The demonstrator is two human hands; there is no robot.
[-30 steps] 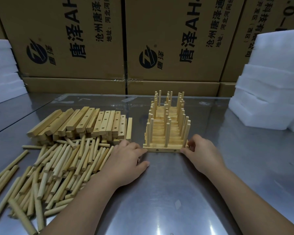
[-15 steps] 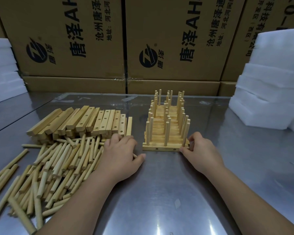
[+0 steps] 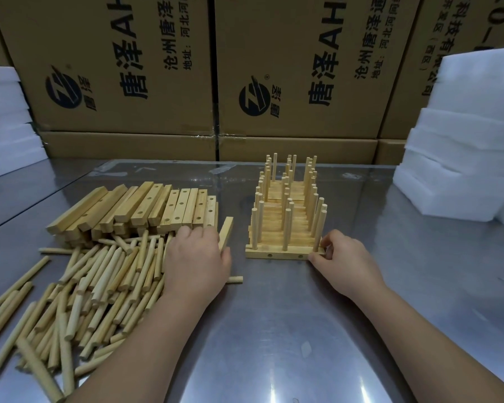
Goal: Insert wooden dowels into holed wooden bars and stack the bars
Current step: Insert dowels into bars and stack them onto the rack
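Moved: the left hand [image 3: 197,261] has left the near-left corner of the dowelled stack [image 3: 285,225] and gone left to the supply piles; the right hand [image 3: 346,257] stays at the stack's near-right corner.
Writing: the cardboard boxes [image 3: 297,68] behind carry large black print, "唐泽 AH" cut off by the top edge, then smaller lines beginning "沧州唐泽通" and "地址:河北河间"; each has a round black logo with "唐泽" beside it. The print on the far-right box is too skewed to read.
Left hand: palm down, fingers curled over the near ends of the holed bars [image 3: 140,207] and the top of the loose dowels [image 3: 99,286]. The thumb lies just beside the near end of a single bar [image 3: 226,232] that rests apart on the pile's right side. Whether it grips anything I cannot tell.
Stray dowel [image 3: 235,279]: its end sticks out to the right from under the left hand.
Right hand: thumb against the front face and curled fingers at the right end of the front bar [image 3: 282,253], pinching that end.
Stack: rows of bars with upright dowels, standing on the metal table [image 3: 274,330] right of centre.
Sides: white foam blocks [image 3: 460,141] piled right and left.
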